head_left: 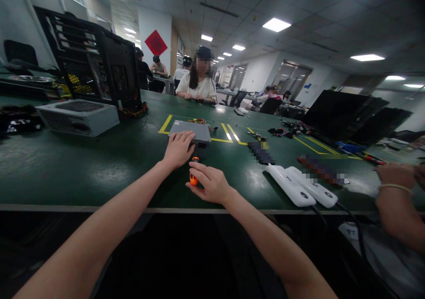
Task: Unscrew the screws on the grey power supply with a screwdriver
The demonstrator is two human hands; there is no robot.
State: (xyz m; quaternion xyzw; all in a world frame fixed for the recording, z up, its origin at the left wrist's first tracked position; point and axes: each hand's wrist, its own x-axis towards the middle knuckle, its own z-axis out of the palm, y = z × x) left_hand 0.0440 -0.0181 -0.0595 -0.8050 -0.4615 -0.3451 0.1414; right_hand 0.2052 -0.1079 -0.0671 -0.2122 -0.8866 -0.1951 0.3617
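Our left hand [181,149] lies extended over the grey metal box [198,132] on the green table [133,157]; our right hand [212,184] pinches the orange screwdriver [193,180]. We seem to align the tool, which calls for steady holding.

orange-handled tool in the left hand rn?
No, the right hand grips the orange-handled tool, while the left hand lies on the grey metal box.
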